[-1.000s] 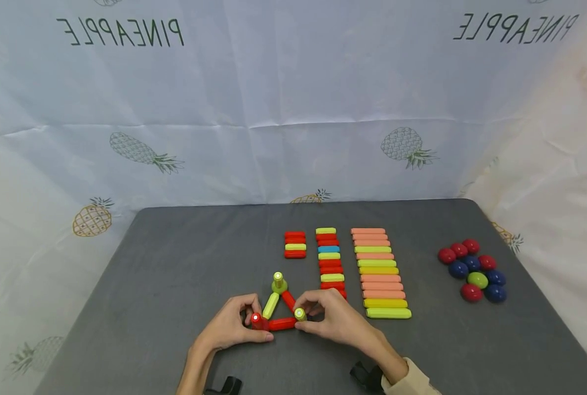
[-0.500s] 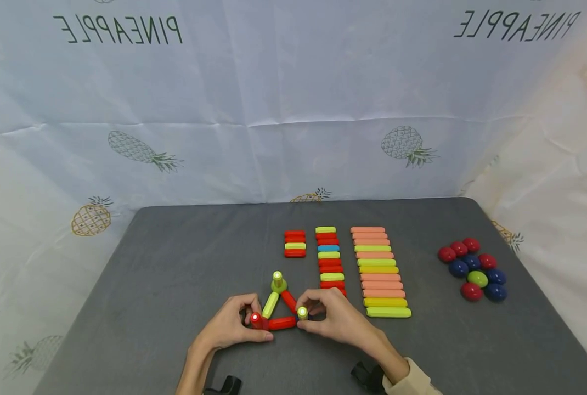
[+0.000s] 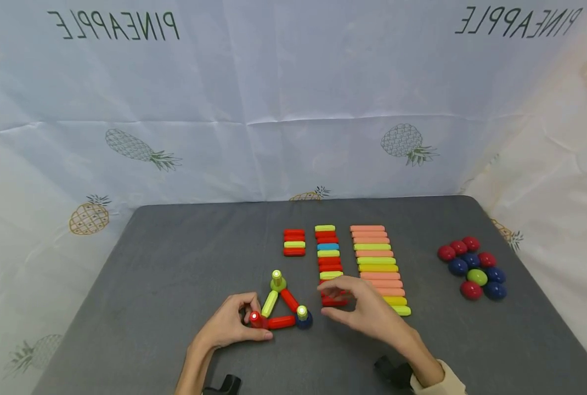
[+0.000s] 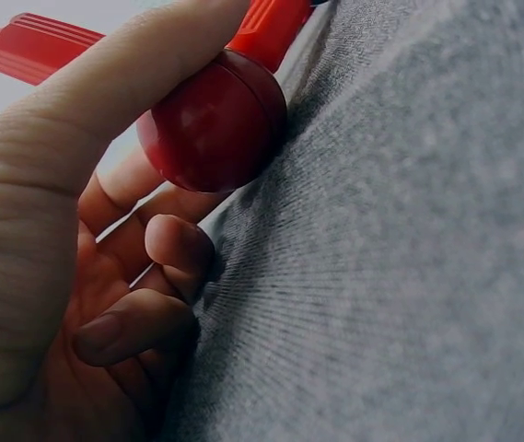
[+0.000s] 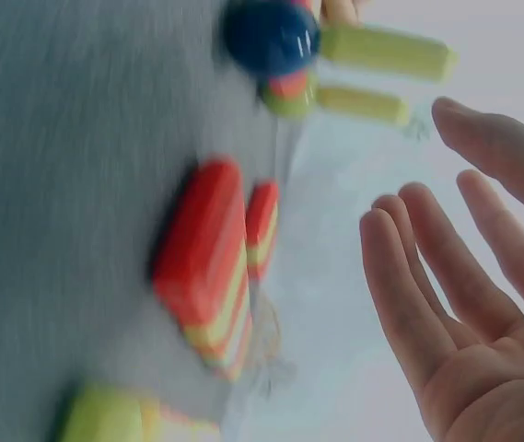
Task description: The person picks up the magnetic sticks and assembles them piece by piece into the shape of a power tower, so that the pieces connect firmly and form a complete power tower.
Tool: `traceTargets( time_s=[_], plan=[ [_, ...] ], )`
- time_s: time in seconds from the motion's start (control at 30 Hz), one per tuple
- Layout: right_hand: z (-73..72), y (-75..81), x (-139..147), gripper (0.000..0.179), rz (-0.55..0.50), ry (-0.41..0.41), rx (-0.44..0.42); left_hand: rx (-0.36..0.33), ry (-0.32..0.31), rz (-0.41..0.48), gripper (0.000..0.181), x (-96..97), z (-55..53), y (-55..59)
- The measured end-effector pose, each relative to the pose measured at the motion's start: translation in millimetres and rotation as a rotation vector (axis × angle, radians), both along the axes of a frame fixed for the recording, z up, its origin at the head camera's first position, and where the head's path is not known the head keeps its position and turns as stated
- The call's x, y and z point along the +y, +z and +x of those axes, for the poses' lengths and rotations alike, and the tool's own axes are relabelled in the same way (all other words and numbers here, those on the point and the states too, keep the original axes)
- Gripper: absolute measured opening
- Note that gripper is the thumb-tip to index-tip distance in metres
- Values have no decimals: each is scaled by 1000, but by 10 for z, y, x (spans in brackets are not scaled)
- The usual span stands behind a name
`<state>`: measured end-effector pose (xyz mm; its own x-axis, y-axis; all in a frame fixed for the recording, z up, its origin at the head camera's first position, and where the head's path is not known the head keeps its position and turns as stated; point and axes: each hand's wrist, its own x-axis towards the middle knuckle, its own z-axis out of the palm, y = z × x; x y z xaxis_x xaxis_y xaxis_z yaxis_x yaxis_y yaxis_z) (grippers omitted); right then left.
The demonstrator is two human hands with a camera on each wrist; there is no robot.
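Observation:
A triangular frame of coloured sticks and balls stands near the front of the table. My left hand (image 3: 231,323) holds its left corner, a red ball (image 4: 211,124), between thumb and fingers. A red stick (image 4: 45,44) stands up from that ball. The right corner is a dark blue ball (image 5: 271,39) bearing an upright yellow-green stick (image 5: 386,52). A green ball (image 3: 278,285), also with an upright stick, makes the far corner. My right hand (image 3: 367,310) is apart from the frame, fingers extended and holding nothing, above the lower end of a row of short sticks (image 3: 328,260).
Four groups lie on the grey table (image 3: 185,258): a small stack of short sticks (image 3: 294,244), the short-stick row, a row of longer pink and yellow sticks (image 3: 378,260), and loose balls (image 3: 477,277) at the right. A white pineapple-print cloth (image 3: 254,109) hangs behind.
My right hand has let go of the right corner's upright yellow-green stick and moved right, uncovering the blue ball. The left hand stays at the red corner.

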<state>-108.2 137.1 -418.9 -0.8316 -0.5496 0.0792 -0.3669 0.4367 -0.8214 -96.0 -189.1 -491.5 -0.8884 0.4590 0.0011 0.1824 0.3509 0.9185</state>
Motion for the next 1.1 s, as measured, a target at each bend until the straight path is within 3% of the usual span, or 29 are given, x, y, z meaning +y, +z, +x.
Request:
traceTargets(
  time_s=[0.13, 0.3, 0.47, 0.57, 0.7, 0.97, 1.1],
  plan=[
    [0, 69, 284, 36, 14, -123, 67, -2, -5, 2, 41, 5, -10, 3],
    [-21, 122, 740, 35, 114, -297, 226, -1, -5, 5, 41, 5, -8, 13],
    [-36, 36, 1304, 35, 289, -493, 363, 11, -6, 11, 41, 8, -15, 7],
    [-31, -62, 1640, 35, 425, -599, 347, 13, -2, 4, 41, 7, -11, 1],
    [-21, -178, 1941, 33, 518, -665, 267, 12, 4, -6, 42, 6, -5, 0],
    [-20, -239, 2050, 37, 563, -681, 223, 28, 8, 9, 41, -1, -6, 1],
    [2, -240, 2053, 41, 607, -663, 99, 39, -2, 26, 39, -2, 7, -24]
  ],
)
